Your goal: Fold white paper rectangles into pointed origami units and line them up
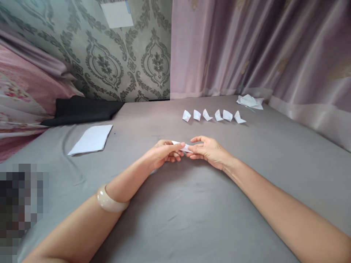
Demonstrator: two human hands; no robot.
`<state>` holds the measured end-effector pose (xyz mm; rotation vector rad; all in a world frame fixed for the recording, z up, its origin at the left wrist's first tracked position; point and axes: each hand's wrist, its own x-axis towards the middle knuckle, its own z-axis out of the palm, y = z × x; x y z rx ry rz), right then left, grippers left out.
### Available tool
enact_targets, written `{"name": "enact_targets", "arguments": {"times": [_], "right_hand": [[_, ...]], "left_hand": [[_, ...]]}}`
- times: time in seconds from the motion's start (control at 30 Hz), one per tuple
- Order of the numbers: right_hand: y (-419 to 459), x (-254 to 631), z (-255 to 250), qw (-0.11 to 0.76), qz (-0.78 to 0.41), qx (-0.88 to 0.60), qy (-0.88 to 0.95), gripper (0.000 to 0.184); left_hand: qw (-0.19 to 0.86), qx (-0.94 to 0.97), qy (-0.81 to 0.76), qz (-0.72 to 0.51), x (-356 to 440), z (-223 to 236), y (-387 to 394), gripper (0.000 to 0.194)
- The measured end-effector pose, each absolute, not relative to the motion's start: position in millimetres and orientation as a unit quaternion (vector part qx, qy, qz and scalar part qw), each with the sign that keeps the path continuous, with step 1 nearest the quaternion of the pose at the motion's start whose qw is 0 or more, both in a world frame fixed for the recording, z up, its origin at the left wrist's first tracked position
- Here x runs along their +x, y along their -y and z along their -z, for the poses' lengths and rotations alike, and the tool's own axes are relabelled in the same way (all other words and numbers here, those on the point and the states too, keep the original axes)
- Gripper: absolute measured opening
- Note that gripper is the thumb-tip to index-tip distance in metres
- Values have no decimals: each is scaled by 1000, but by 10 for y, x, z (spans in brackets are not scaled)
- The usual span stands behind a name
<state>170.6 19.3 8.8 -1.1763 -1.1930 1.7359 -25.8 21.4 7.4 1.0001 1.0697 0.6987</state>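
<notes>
Between my two hands is a small folded piece of white paper (178, 143), held just above the grey sheet. My left hand (166, 150) grips its left part, thumb on top and fingers curled below. My right hand (207, 149) pinches the right end between thumb and fingers, with the index finger raised. Part of the paper is hidden under the thumbs. Beyond my hands stands a row of several small folded white paper pieces (196, 115), some with pointed, upturned ends.
A stack of white paper sheets (91, 140) lies to the left. Behind it is a folded black cloth (87, 108). Loose white papers (250, 101) are heaped at the back right, near the pink curtain (214, 47). The grey sheet (186, 219) spreads under everything, up to a patterned wall.
</notes>
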Motion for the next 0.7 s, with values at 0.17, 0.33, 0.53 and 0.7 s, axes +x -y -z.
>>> {"name": "enact_targets", "arguments": {"times": [0.17,0.33,0.53,0.7], "right_hand": [[-193,1713,-89,330,-714,-445,428,32],[-215,1766,-77,236,-766,-409,436,25],[-204,1787,-85,197,-760,-398,474,23],[-181,1772,-116,175,-759,-386,494,26]], "left_hand": [[676,467,-473,-319,-273,-73,-212,30],[694,459,-471,-294,-295,-111,-224,31],[695,475,-483,-240,-306,-207,-178,31],[680,499,-493,-215,-316,-235,-158,34]]}}
